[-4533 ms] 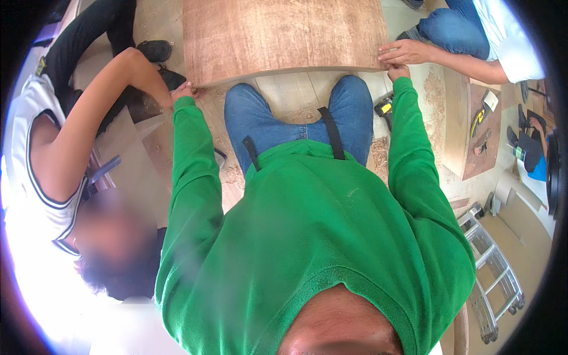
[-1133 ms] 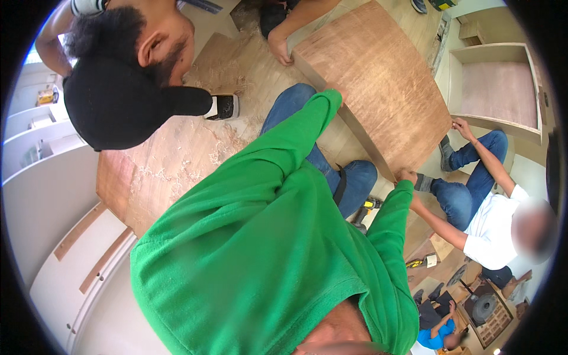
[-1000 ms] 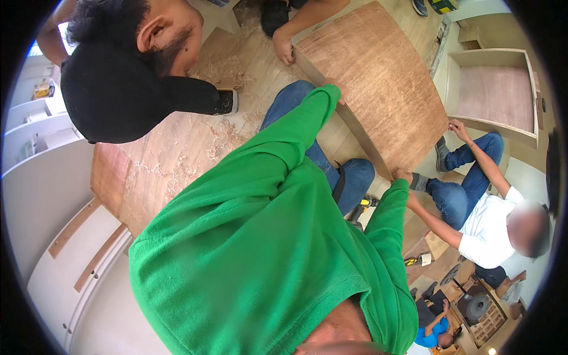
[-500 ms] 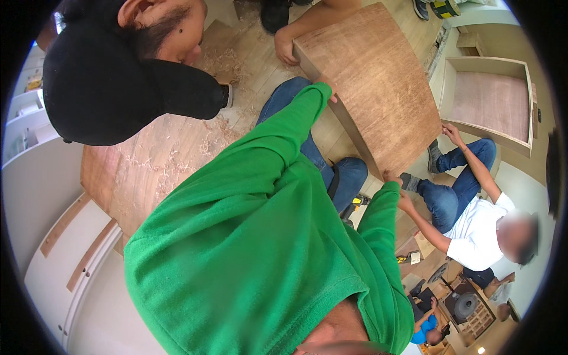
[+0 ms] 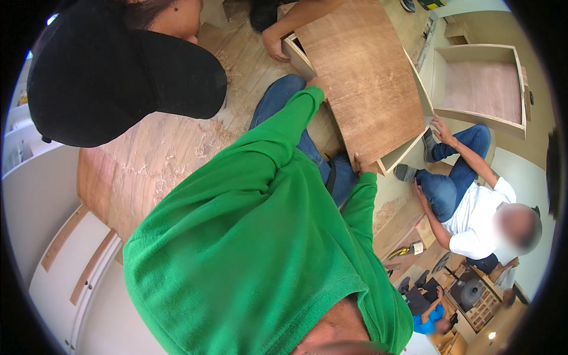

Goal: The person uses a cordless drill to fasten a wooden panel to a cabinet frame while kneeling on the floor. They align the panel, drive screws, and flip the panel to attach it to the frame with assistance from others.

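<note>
Plywood panel [image 5: 367, 83]: lies on the box frame [image 5: 408, 151].
Left hand [image 5: 318, 83]: grips near edge.
Right hand [image 5: 362, 165]: grips corner — keep edges flush, steady.

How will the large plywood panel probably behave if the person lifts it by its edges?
The plywood panel looks flat and broad, so it is probably stiff but awkward to swing. The left hand and right hand grip one edge while another person's hand is at a far corner, suggesting it suits several hands. Its smooth face may slide.
</note>
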`<state>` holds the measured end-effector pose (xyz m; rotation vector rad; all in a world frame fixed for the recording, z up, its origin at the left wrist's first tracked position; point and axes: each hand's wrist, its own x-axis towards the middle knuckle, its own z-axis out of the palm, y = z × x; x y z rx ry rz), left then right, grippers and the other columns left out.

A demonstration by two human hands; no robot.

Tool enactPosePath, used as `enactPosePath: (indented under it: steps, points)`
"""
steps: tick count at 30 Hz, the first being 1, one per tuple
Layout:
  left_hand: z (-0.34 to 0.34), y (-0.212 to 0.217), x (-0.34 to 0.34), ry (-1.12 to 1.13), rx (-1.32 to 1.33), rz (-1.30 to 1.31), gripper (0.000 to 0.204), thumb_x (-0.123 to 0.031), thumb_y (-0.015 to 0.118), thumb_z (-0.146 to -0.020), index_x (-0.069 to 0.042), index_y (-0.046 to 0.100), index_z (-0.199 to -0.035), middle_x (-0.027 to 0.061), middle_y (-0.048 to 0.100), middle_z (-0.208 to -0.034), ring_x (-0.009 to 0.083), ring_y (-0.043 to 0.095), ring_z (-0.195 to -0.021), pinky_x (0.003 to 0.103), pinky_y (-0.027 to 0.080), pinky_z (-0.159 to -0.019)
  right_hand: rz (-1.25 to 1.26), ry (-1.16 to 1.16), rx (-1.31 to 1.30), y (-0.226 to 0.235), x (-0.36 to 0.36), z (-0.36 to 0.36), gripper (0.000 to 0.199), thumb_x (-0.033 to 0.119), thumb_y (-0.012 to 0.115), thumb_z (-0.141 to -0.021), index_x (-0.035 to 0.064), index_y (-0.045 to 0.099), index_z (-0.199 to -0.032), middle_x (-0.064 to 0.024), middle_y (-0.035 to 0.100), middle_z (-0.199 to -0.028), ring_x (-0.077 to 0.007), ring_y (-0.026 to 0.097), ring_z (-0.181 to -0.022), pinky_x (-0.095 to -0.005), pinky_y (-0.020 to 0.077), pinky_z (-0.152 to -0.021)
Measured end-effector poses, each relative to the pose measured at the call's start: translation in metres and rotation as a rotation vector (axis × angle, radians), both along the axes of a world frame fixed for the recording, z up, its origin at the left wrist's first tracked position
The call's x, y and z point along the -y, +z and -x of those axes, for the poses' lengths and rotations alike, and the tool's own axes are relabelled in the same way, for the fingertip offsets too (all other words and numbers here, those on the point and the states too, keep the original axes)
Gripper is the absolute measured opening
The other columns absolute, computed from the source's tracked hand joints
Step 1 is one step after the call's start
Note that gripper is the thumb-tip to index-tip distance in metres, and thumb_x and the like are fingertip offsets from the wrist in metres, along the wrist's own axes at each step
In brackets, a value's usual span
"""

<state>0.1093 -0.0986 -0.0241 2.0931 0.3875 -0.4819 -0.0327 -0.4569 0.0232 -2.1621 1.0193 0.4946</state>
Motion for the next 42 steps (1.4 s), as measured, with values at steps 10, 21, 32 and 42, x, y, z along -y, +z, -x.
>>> enactPosePath:
  steps: [10,21,32,42]
  points:
    - [0.028,0.028,-0.024,0.477,-0.010,0.468,0.074,-0.017,0.082,-0.087,-0.009,0.045,-0.150,0.0220,0.062,-0.142,0.0357,0.071,-0.108,0.045,0.060,-0.080,-0.010,0.244,0.008,0.027,-0.070,0.019,0.095,0.059,0.093,-0.069,-0.0102,0.068,-0.128,-0.0205,0.070,-0.133,-0.0285,0.066,-0.124,-0.0361,0.0501,-0.105]
    - [-0.014,0.064,-0.049,0.265,0.153,0.320,0.073,-0.016,0.083,-0.085,-0.006,0.049,-0.148,0.0183,0.072,-0.121,0.0278,0.070,-0.071,0.040,0.055,-0.056,-0.242,0.239,0.106,0.050,-0.119,0.051,0.080,0.050,0.093,-0.075,-0.0121,0.070,-0.121,-0.0225,0.073,-0.123,-0.0289,0.069,-0.116,-0.0383,0.0524,-0.101]
    - [0.021,0.080,-0.025,0.046,-0.010,0.357,0.049,-0.042,0.078,-0.090,0.007,0.077,-0.093,0.0164,0.078,-0.083,0.0255,0.074,-0.071,0.037,0.057,-0.072,-0.363,-0.099,0.057,0.072,-0.121,0.059,0.056,0.054,0.084,-0.085,-0.0016,0.075,-0.085,-0.0081,0.069,-0.071,-0.0149,0.060,-0.055,-0.0291,0.0476,-0.051]
    - [0.120,0.116,-0.058,0.036,-0.187,0.522,0.043,-0.033,0.081,-0.091,0.002,0.069,-0.112,0.0123,0.077,-0.086,0.0123,0.047,-0.042,0.030,0.035,-0.036,-0.690,0.111,0.099,0.079,-0.169,0.066,0.048,0.051,0.076,-0.093,0.0044,0.076,-0.106,0.0008,0.071,-0.083,-0.0076,0.053,-0.066,-0.0246,0.0400,-0.061]
